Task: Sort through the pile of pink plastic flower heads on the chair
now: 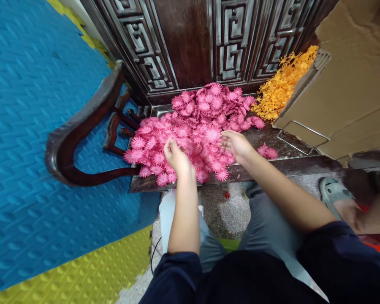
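A large heap of pink plastic flower pieces (158, 131) covers the dark wooden seat, with both hands over its front part. My right hand (237, 145) has its thumb and forefinger together at the edge of one brighter pink flower (213, 134), raised above the heap; the other fingers curl loosely. My left hand (176, 157) is closed, fingertips pinched together above the heap's left side. Whatever lies between those fingertips is too small or hidden to make out. A gap separates the two hands, with pink flowers beneath.
Orange plastic pieces (277, 90) are piled at the back right beside a cardboard box (351, 84). A metal wire handle (304, 137) lies by the box. A curved wooden armrest (79, 122) stands at left, near blue matting (25, 147). Another person's foot in a clog (335, 192) is at right.
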Motion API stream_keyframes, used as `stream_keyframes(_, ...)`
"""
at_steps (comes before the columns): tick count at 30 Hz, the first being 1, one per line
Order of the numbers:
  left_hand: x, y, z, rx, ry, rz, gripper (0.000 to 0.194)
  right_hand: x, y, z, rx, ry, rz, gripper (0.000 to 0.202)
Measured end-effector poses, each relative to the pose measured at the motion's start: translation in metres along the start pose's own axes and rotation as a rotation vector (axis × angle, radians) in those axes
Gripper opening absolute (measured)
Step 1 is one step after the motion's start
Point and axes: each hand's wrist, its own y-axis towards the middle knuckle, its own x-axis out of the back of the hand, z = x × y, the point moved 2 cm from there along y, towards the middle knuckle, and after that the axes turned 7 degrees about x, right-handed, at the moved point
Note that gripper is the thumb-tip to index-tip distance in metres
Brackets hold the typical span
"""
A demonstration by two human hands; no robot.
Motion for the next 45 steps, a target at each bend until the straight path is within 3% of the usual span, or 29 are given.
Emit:
stream_keyframes(5, -0.004, -0.010, -0.002, -0.051, 0.057, 0.017, 0.046, -0.004, -0.004, -0.002, -0.001, -0.023, 0.035, 0.009)
stream_keyframes(11, -0.014, -0.031, -0.012, -0.285, 0.246, 0.375, 0.016, -0.006, -0.005, -0.001, 0.027, -0.058, 0.054, 0.005)
stream_keyframes(16, -0.019, -0.042, -0.013, -0.364, 0.388, 0.474, 0.010, -0.007, -0.003, -0.002, 0.116, -0.095, 0.149, 0.004)
stream_keyframes(45, -0.015, -0.038, -0.009, -0.403, 0.457, 0.501, 0.006, -0.007, -0.003, -0.003, 0.427, -0.183, 0.279, 0.001)
